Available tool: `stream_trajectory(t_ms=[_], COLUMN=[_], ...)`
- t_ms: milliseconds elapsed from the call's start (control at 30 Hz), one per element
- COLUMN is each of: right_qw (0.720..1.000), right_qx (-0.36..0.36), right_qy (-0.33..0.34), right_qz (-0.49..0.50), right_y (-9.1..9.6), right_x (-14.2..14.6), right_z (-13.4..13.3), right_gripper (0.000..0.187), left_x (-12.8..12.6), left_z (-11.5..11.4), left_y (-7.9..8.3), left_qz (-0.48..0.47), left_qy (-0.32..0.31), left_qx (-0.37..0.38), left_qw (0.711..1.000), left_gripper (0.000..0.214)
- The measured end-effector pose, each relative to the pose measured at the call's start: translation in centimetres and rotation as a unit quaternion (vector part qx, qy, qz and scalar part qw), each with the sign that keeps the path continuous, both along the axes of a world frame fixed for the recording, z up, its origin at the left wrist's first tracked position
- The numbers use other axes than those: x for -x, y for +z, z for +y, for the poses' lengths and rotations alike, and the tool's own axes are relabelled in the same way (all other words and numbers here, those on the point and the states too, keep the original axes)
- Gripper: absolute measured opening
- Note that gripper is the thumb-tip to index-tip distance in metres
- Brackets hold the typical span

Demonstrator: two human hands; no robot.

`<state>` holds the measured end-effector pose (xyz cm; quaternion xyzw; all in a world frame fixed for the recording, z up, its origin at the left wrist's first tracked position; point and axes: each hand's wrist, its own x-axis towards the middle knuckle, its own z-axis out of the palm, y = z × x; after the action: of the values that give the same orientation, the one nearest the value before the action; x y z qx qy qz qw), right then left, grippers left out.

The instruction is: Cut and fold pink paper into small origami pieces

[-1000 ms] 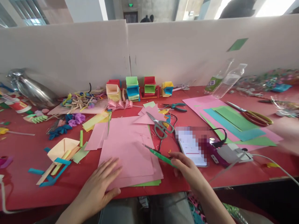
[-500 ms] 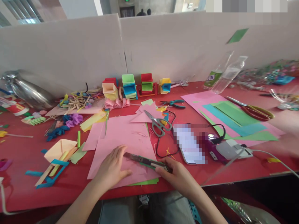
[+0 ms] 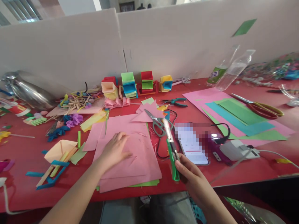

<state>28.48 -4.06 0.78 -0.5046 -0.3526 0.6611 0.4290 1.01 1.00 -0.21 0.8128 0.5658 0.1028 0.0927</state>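
My right hand (image 3: 190, 171) grips the green knife (image 3: 173, 161), and I have just tipped it up. Half a second ago it lay low and sideways over the pink paper (image 3: 142, 165), close to my left hand (image 3: 116, 151). Now its blade points to about 11 o'clock, by the scissors (image 3: 156, 120), so I think nothing is being cut right now. My left hand is over the pink paper, holding nothing, fingers a bit bent; I can't tell if it presses down. That paper lies on the red counter (image 3: 79, 194) in front of me. From the paper, little paper boxes (image 3: 129, 84) sit at 12 o'clock, two bottles (image 3: 233, 73) at 2 and a silver jug (image 3: 35, 90) at 10. I can't tell what's inside any of them.
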Motion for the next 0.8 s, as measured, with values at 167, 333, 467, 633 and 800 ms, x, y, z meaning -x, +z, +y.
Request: stream_trajectory(t_ms=[167, 333, 467, 633, 800], right_qw=[0.998, 0.999, 0.996, 0.985, 0.938], right_qx=[-0.004, -0.011, -0.026, -0.069, -0.135], right_qy=[0.051, 0.042, 0.084, 0.12, 0.112], right_qz=[0.03, 0.024, -0.001, -0.103, -0.299], right_y=[-0.6, -1.0, -1.1, -1.5, -1.4], right_x=[-0.2, 0.0, -0.1, -0.2, 0.1], right_z=[-0.4, -0.3, 0.2, 0.6, 0.3], right_gripper=[0.03, 0.026, 0.025, 0.027, 0.035], left_x=[0.6, 0.6, 0.6, 1.1, 1.8], left_z=[3.5, 4.1, 4.0, 5.7, 7.3], left_y=[0.9, 1.4, 2.4, 4.7, 7.6], left_qz=[0.008, -0.013, -0.026, 0.003, 0.053], left_qy=[-0.004, -0.025, -0.045, 0.039, 0.102], left_qx=[0.091, 0.126, 0.141, 0.107, -0.183], left_qw=[0.996, 0.992, 0.989, 0.994, 0.976], left_gripper=[0.042, 0.025, 0.005, 0.013, 0.017])
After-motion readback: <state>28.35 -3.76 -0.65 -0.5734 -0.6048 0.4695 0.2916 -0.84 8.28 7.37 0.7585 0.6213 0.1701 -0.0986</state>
